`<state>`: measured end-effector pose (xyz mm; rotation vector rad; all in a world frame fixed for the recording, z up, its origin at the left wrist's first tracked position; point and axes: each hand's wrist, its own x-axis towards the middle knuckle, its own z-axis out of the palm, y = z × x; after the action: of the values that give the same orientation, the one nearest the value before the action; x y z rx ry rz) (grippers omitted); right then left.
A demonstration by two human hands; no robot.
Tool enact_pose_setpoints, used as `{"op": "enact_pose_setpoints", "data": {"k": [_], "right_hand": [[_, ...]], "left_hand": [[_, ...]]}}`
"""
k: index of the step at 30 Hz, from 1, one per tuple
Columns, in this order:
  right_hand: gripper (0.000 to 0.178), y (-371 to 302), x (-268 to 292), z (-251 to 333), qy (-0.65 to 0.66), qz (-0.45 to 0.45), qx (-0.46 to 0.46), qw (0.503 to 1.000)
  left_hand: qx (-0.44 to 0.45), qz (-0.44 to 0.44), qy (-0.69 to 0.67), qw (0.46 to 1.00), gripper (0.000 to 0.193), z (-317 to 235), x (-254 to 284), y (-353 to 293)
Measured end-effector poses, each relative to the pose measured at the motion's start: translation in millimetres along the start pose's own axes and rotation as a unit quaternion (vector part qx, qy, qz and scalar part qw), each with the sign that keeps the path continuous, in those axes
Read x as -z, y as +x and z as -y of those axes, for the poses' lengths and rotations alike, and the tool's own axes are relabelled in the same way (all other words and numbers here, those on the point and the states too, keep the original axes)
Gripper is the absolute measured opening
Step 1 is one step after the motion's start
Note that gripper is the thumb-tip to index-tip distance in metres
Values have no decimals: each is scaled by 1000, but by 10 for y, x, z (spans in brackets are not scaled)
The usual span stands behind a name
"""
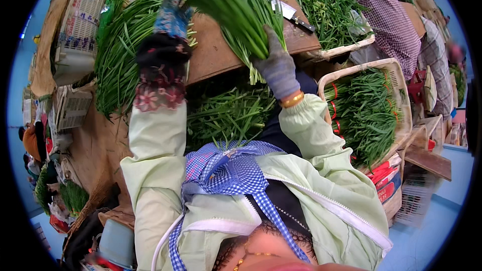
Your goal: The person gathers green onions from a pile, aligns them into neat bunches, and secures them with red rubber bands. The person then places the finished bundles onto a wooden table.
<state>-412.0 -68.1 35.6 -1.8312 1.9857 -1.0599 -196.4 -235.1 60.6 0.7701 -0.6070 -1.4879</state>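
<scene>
In a grey glove, my right hand (277,68) is closed around the lower end of a bunch of garlic chives (226,10). The bunch slants up and left, its far leaves blurred. More chives lie on the brown board beneath it. My left hand (173,16), in a blue patterned glove, rests at the right edge of a large heap of long chives (128,45). Its fingers look stretched out, their tips partly hidden near the raised leaves. A knife (293,16) with a black handle lies on the board (208,45), beyond my right hand.
A crate (369,41) of loose greens stands at the far right. Nearer is a pale crate (404,90) of chive bundles tied with red bands. Loose leaves (228,113) lie below the board, before my apron. A white plastic crate (78,25) stands at left.
</scene>
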Motion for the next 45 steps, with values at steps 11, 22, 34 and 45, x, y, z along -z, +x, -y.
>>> {"op": "enact_pose_setpoints", "data": {"k": [11, 22, 34, 45], "right_hand": [[87, 341, -446, -493, -171, 128, -128, 969], [28, 181, 138, -967, 100, 35, -50, 993], [35, 175, -47, -619, -81, 79, 3, 994], [23, 242, -132, -879, -35, 96, 20, 995]], "left_hand": [[220, -58, 387, 894, 90, 1955, -113, -207], [191, -51, 659, 726, 130, 2067, -204, -74], [7, -63, 402, 914, 75, 3160, 1544, 1200], [138, -94, 234, 958, 61, 2538, 392, 214]]}}
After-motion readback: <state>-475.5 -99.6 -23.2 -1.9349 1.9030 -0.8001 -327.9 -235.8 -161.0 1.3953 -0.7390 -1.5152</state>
